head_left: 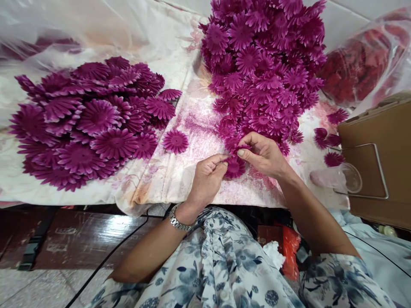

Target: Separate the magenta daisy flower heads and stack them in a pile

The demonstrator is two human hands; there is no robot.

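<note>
My right hand [263, 154] is closed in a pinch on a purple artificial flower [244, 147], just above the cloth near the table's front edge. Close beside it, my left hand [208, 175], with a metal watch on the wrist, also has thumb and finger pressed together. What lies between those fingertips is too small to make out. Another purple flower [236, 167] lies right under the fingertips. Beyond my hands rises a tall heap of purple flowers [263, 81]. To the left spreads a pile of wider, flatter purple flower layers [96, 117], with a single flower layer [175, 141] apart from it.
A clear plastic cup [340, 177] lies on its side at the right, by a cardboard box [382, 158] with a wire frame [382, 171]. Loose purple flower pieces [334, 159] are near it. Behind stands a plastic bag of red pieces [362, 64]. Patterned cloth [173, 179] covers the table.
</note>
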